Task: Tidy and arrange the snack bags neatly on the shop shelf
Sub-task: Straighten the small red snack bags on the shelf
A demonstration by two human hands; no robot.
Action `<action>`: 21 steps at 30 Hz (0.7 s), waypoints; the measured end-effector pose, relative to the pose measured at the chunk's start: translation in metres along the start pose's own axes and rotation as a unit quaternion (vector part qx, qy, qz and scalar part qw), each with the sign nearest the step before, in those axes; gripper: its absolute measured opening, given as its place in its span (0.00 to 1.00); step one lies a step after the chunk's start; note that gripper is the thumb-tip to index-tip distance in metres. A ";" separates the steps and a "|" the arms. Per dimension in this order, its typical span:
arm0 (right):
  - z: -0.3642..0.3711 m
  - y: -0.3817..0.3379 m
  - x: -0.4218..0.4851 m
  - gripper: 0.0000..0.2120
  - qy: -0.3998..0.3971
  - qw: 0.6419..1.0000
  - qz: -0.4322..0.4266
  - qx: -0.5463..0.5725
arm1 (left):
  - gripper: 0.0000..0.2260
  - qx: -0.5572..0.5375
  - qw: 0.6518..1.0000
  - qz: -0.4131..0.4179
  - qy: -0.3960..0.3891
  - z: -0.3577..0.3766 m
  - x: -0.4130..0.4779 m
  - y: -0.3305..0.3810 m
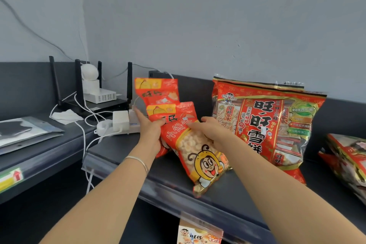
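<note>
On the dark shelf point(233, 190) stand several small red snack bags in a leaning row. The front bag point(200, 156) has a bee cartoon and a window showing pale puffs; its foot rests on the shelf. Behind it two more small red bags point(156, 90) stand upright. My left hand point(149, 130) grips the left side of the small bags, thumb on the front bag's top. My right hand point(213, 130) holds the front bag's upper right edge. A large red rice-cracker bag point(265, 121) stands upright right of my right hand.
Another large bag point(348, 156) lies at the far right edge. Left of the snacks sit a white power strip point(120, 123), cables, a black router with antennas point(95, 103) and a white camera. A flat grey packet point(25, 130) lies on the left shelf. A price tag hangs below.
</note>
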State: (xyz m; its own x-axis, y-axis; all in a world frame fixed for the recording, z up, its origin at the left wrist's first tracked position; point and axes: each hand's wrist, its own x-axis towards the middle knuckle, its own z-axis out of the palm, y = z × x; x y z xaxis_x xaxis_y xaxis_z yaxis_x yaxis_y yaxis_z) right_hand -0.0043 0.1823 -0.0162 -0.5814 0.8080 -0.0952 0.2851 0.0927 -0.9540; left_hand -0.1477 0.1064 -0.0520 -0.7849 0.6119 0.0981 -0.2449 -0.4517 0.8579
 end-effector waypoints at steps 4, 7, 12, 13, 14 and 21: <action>0.002 -0.007 -0.004 0.32 -0.024 0.998 0.000 0.058 | 0.20 0.040 0.996 0.051 -0.057 0.004 -0.015 0.023; -0.003 -0.013 -0.017 0.16 -0.059 0.994 0.011 0.091 | 0.13 0.022 0.997 0.010 -0.068 0.004 -0.028 0.029; -0.009 -0.025 -0.025 0.12 -0.033 0.996 -0.008 0.086 | 0.14 -0.013 0.995 -0.020 -0.101 0.003 -0.038 0.030; -0.008 -0.028 -0.028 0.12 -0.039 0.996 -0.013 0.084 | 0.13 -0.015 0.994 -0.020 -0.108 0.003 -0.040 0.031; -0.007 -0.030 -0.030 0.13 -0.039 0.996 -0.018 0.079 | 0.12 -0.014 0.993 -0.018 -0.114 0.004 -0.042 0.033; -0.009 -0.025 -0.032 0.30 -0.005 0.993 -0.033 0.117 | 0.05 0.037 0.992 0.024 -0.118 0.017 -0.054 0.046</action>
State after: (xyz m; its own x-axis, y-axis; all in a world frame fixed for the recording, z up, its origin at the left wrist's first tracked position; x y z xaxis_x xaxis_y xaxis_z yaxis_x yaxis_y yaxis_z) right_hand 0.0140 0.1589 0.0129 -0.6008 0.7987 -0.0318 0.0621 0.0070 -0.9980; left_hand -0.1066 0.0637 -0.0095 -0.6379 0.7291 0.2481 -0.1611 -0.4413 0.8828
